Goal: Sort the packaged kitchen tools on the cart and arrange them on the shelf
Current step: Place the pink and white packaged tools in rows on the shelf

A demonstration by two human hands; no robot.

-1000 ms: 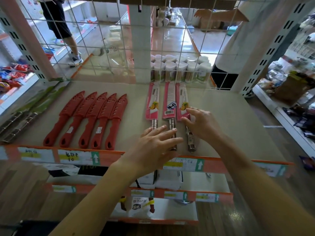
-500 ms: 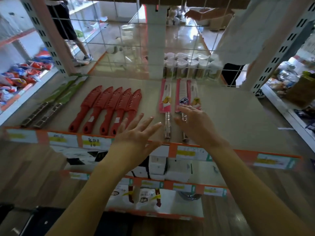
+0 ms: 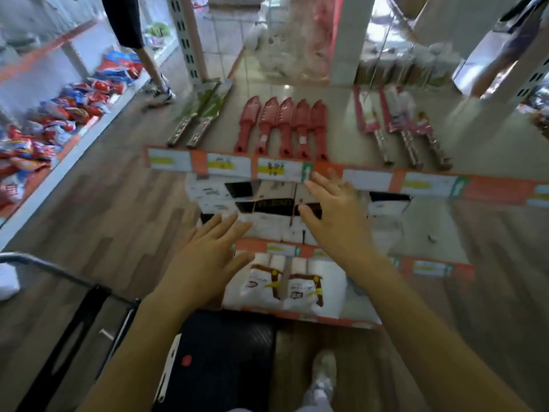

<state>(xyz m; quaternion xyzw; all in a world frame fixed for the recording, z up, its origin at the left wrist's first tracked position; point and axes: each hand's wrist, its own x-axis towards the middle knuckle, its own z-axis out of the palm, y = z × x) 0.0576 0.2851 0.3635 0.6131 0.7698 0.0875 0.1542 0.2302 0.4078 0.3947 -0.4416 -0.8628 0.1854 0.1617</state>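
Several red sheathed knives (image 3: 282, 126) lie side by side on the top shelf (image 3: 335, 138). To their right lie three pink-packaged metal-handled tools (image 3: 395, 123), and to their left two green-packaged tools (image 3: 202, 114). My left hand (image 3: 205, 263) hovers in front of the lower shelves, fingers spread, holding nothing. My right hand (image 3: 335, 212) is also empty with straight fingers, just below the top shelf's price rail (image 3: 371, 179). The black cart (image 3: 74, 316) shows at the lower left.
Lower shelves hold white boxes (image 3: 261, 209) and white bags (image 3: 282, 286). A side shelf at left carries red and blue snack packs (image 3: 59, 120). Another person's legs (image 3: 148, 55) stand at the back left. My shoe (image 3: 323, 373) is on the wood floor.
Both hands have pulled back from the pink-packaged tools and dropped below the top shelf edge. The view has tilted down and left, bringing the cart into sight.
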